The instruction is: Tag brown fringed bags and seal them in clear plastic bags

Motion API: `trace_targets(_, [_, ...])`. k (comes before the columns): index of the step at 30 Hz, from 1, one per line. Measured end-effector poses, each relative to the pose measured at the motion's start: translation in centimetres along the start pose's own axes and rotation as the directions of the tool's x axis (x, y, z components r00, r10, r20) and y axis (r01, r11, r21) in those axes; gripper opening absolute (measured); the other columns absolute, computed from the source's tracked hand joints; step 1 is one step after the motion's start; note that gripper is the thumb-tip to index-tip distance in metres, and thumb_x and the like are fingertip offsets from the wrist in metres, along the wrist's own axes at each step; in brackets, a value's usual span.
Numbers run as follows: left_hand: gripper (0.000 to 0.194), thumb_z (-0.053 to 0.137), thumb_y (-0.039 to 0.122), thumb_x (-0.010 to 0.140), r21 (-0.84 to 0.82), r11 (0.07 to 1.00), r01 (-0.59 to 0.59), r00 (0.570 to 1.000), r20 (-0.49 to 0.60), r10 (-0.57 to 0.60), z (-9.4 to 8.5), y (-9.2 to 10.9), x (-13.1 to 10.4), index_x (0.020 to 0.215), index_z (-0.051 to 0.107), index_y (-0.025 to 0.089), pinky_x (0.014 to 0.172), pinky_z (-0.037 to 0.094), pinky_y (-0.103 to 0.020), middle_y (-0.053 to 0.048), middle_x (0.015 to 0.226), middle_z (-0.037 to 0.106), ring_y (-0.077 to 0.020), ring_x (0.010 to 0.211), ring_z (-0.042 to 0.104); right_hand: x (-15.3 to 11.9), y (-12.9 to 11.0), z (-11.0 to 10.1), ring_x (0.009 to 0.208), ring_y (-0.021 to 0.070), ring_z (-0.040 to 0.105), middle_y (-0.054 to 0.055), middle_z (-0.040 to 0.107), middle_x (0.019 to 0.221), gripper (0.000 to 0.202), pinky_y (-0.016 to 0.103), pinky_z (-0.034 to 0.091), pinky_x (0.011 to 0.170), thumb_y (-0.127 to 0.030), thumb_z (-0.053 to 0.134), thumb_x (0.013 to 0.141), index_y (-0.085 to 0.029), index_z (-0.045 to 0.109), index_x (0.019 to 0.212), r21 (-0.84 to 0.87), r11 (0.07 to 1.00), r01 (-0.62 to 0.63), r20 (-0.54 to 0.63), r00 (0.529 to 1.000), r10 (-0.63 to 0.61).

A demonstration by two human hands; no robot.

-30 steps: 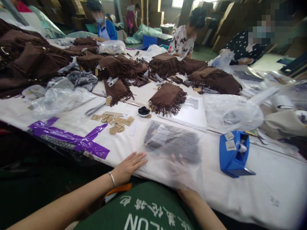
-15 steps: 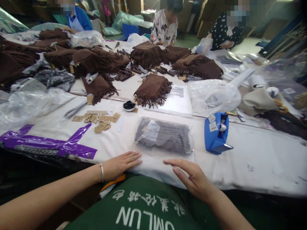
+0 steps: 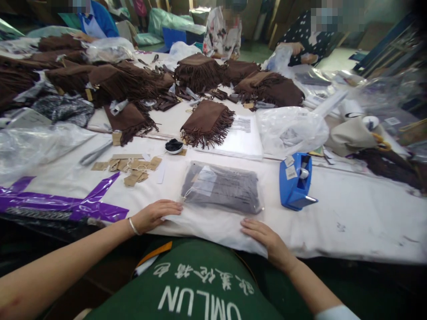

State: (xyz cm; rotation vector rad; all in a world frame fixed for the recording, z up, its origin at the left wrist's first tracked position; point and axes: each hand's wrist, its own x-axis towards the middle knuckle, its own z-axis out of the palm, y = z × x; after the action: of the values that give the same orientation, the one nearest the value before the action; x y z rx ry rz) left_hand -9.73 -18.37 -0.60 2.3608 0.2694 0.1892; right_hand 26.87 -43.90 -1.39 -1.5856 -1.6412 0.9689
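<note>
A clear plastic bag [image 3: 222, 189] with a folded dark fabric piece inside lies flat on the white table [image 3: 350, 213], straight in front of me. My left hand [image 3: 155, 214] rests palm down on the table at the bag's near left corner, a thin bracelet on its wrist. My right hand [image 3: 263, 238] lies flat on the bag's near right edge by the table's front. Neither hand grips anything; the fingers are stretched out.
A blue tape dispenser [image 3: 295, 180] stands right of the bag. Cardboard tags [image 3: 133, 166] and purple plastic strips [image 3: 66, 200] lie to the left. Brown fringed fabric pieces [image 3: 207, 122] and loose plastic bags [image 3: 290, 129] cover the far table. Other people work at the far side.
My right hand came down from hovering onto the bag's near right edge. My left hand slid slightly left to the bag's corner. The view tilted a little.
</note>
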Motion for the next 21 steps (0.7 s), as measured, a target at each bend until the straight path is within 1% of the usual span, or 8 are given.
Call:
trace_targets(2, [0.033,0.037,0.036,0.094,-0.030,0.973,0.228,0.949,-0.219,-0.229,0.7,0.3,0.3,0.101,0.064,0.018,0.086,0.050,-0.030,-0.007,0.098,0.069,-0.0189,0.094,0.064,0.4,0.7,1.5,0.107,0.0241,0.060,0.005,0.067,0.112,0.030,0.041,0.044,0.097,-0.039,0.053,0.084,-0.025,0.068,0.107,0.114,0.988,-0.105,-0.289,0.948,0.134])
trace_targets(4, [0.036,0.035,0.040,0.094,-0.025,0.895,0.445,0.809,-0.416,-0.414,1.6,0.6,0.8,0.083,0.061,0.018,0.069,0.050,-0.025,-0.002,0.074,0.066,-0.0158,0.070,0.062,0.6,1.1,2.8,0.088,0.0236,0.064,0.007,0.071,0.092,0.036,0.036,0.048,0.082,-0.049,0.050,0.085,-0.021,0.069,0.095,0.145,0.957,-0.252,-0.527,0.799,0.290])
trace_targets(5, [0.037,0.034,0.041,0.094,0.000,0.859,0.512,0.754,-0.480,-0.449,2.0,0.7,1.1,0.078,0.058,0.019,0.063,0.048,-0.024,0.000,0.066,0.061,-0.0147,0.062,0.059,0.6,1.1,3.3,0.079,0.0221,0.062,0.006,0.069,0.082,0.039,0.033,0.048,0.074,-0.052,0.047,0.086,-0.019,0.068,0.089,0.128,0.938,-0.323,-0.603,0.725,0.332])
trace_targets(7, [0.037,0.031,0.040,0.095,0.101,0.803,0.588,0.711,-0.537,-0.453,2.7,0.5,1.9,0.076,0.054,0.019,0.058,0.044,-0.023,0.000,0.060,0.055,-0.0144,0.056,0.055,0.9,0.7,3.8,0.064,0.0180,0.056,0.003,0.062,0.064,0.043,0.029,0.042,0.064,-0.055,0.041,0.088,-0.019,0.062,0.076,0.067,0.899,-0.433,-0.674,0.644,0.361])
trace_targets(12, [0.029,0.037,0.037,0.094,0.367,0.646,0.669,0.734,-0.461,-0.498,1.8,0.4,4.2,0.084,0.056,0.018,0.055,0.042,-0.027,-0.003,0.060,0.055,-0.0194,0.057,0.056,2.0,-0.4,3.6,0.052,0.0157,0.049,-0.002,0.052,0.052,0.041,0.027,0.032,0.056,-0.053,0.032,0.092,-0.022,0.054,0.075,-0.054,0.800,-0.597,-0.651,0.629,0.425])
trace_targets(14, [0.023,0.042,0.035,0.093,0.411,0.698,0.587,0.790,-0.480,-0.381,0.7,1.6,5.5,0.093,0.057,0.017,0.067,0.047,-0.033,-0.006,0.071,0.060,-0.0223,0.071,0.059,2.4,-0.4,3.4,0.052,0.0167,0.048,-0.001,0.053,0.052,0.040,0.027,0.028,0.054,-0.052,0.031,0.092,-0.023,0.055,0.079,-0.140,0.762,-0.632,-0.634,0.648,0.421])
trace_targets(17, [0.023,0.047,0.031,0.092,0.458,0.827,0.326,0.876,-0.475,-0.082,0.1,3.9,8.1,0.109,0.055,0.016,0.094,0.042,-0.041,-0.011,0.101,0.061,-0.0257,0.106,0.052,2.8,-0.2,3.3,0.050,0.0165,0.046,-0.001,0.052,0.051,0.040,0.027,0.025,0.053,-0.050,0.030,0.093,-0.023,0.056,0.081,-0.217,0.728,-0.651,-0.627,0.664,0.407])
trace_targets(21, [0.015,0.054,0.030,0.090,0.393,0.909,0.140,0.940,-0.340,0.002,2.8,4.5,11.5,0.094,0.059,0.016,0.097,0.040,-0.042,-0.010,0.104,0.059,-0.0250,0.110,0.048,2.8,0.3,2.9,0.051,0.0158,0.047,0.000,0.054,0.054,0.044,0.027,0.028,0.054,-0.052,0.029,0.092,-0.022,0.057,0.076,-0.175,0.755,-0.631,-0.629,0.662,0.408])
